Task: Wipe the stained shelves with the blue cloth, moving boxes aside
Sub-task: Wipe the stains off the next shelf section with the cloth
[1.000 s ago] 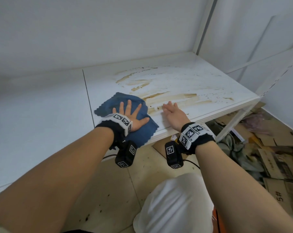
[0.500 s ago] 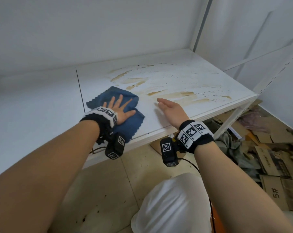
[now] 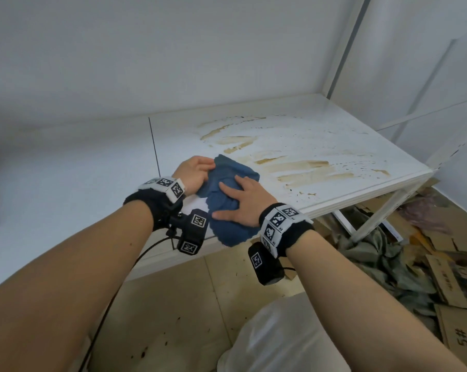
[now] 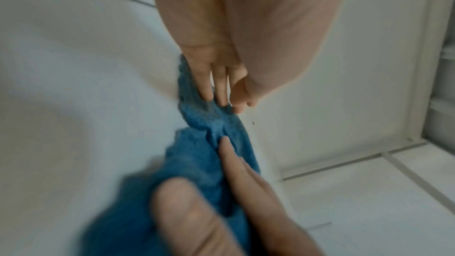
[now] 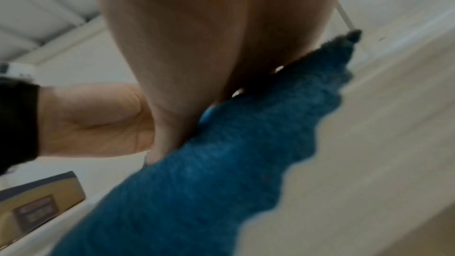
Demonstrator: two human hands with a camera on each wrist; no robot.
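Both hands were on the cloth (image 3: pixel 228 189) at the shelf's (image 3: pixel 361 194) front edge: left hand (image 3: pixel 190 174) pinching it, right hand (image 3: pixel 241 202) flat on top. Stains (image 3: pixel 302 167) lay right, nearer my right hand.

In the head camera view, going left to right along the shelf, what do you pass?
Dark seam in the shelf → left hand gripping the blue cloth → right hand on the cloth → brown stains → shelf's right corner.

bare stained shelf (image 3: pixel 320 146), wall behind
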